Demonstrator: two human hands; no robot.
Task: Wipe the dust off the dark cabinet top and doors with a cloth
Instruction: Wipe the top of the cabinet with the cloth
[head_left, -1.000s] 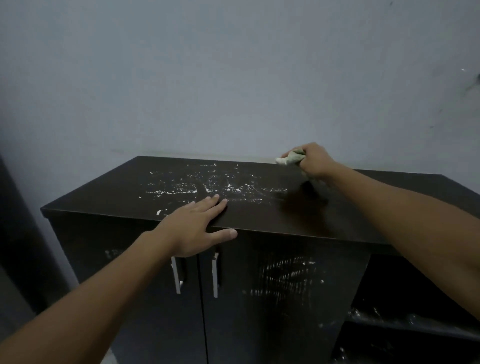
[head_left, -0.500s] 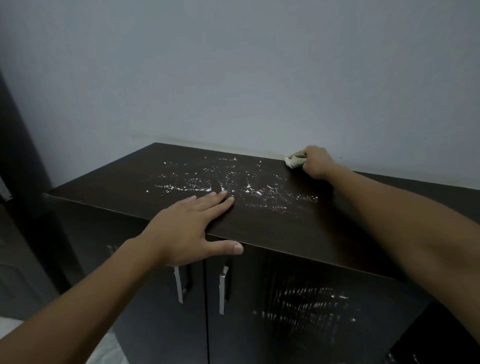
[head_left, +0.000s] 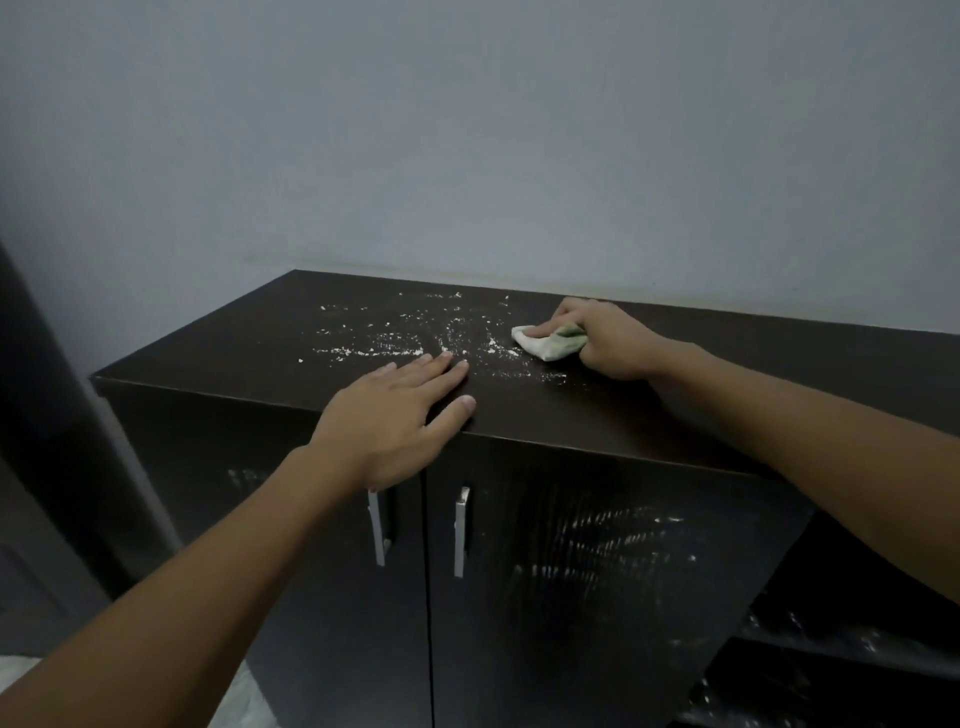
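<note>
Dust, white and powdery (head_left: 415, 340), is scattered mid-top on the dark wood-grain cabinet top (head_left: 649, 405), long axis left-right. A folded pale green cloth (head_left: 545, 343), clenched in the right hand (head_left: 608, 338), is best dragged leftward under firm pressure. The left hand (head_left: 395, 410) lies flat, fingers spread, empty. 2 smeared dark doors (head_left: 597, 561) remain unwiped.

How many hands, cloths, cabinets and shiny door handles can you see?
Hands: 2, left hand and right hand
Cloths: 1, cloth
Cabinets: 1, dark cabinet
Door handles: 2, left handle and right handle
Total: 6
</note>
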